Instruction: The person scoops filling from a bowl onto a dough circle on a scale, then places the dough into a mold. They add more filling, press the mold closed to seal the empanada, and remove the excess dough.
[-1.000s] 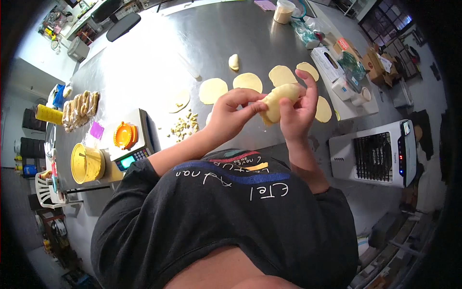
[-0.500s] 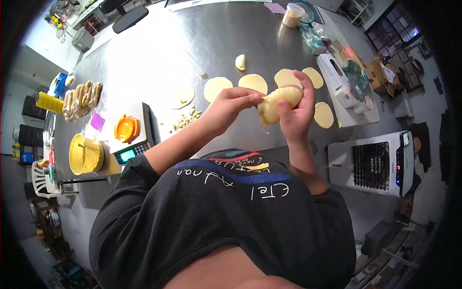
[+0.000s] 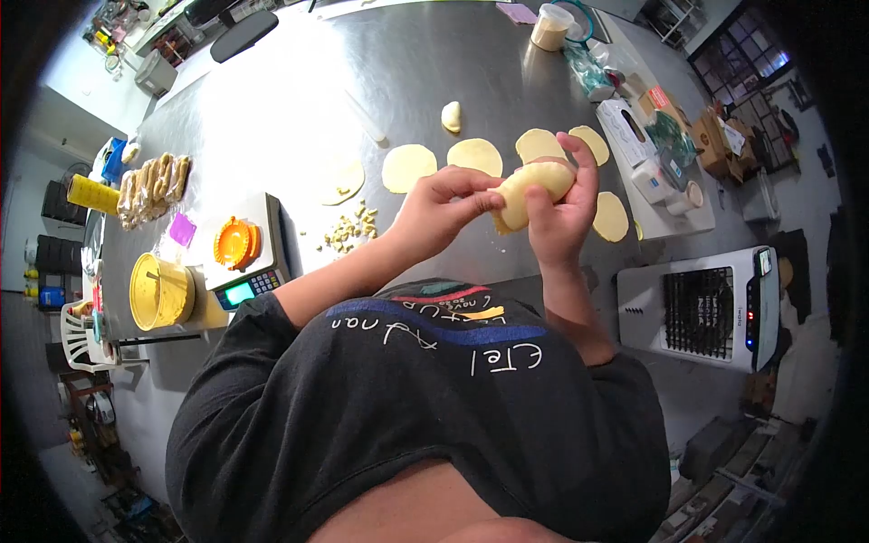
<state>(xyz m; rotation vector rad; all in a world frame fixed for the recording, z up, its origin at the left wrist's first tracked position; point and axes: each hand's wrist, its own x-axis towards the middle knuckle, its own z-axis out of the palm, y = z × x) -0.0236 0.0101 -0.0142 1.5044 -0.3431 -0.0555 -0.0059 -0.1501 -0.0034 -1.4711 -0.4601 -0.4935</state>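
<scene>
Above the near side of the metal table, a folded half-moon dough turnover (image 3: 529, 195) is held between my hands. My right hand (image 3: 563, 219) cradles it, the thumb across its near face and the fingers behind. At its left end my left hand (image 3: 451, 204) pinches the edge between thumb and fingertips. Flat dough rounds (image 3: 409, 169) lie in a row behind my hands, with another round (image 3: 610, 216) to the right of my right hand. Farther back rests a finished-looking small turnover (image 3: 451, 117). Small dough scraps (image 3: 351, 228) are scattered near my left forearm.
On the left stand a digital scale (image 3: 247, 288) with an orange dough press (image 3: 237, 242) on it, a yellow tub (image 3: 161, 291) and bagged rolls (image 3: 154, 190). A thin rod (image 3: 366, 120) lies farther back. Boxes and a white container (image 3: 551, 29) line the right side.
My left fingers have shifted slightly along the turnover's edge, which has tilted a little in my right hand. Everything on the table stays in place.
</scene>
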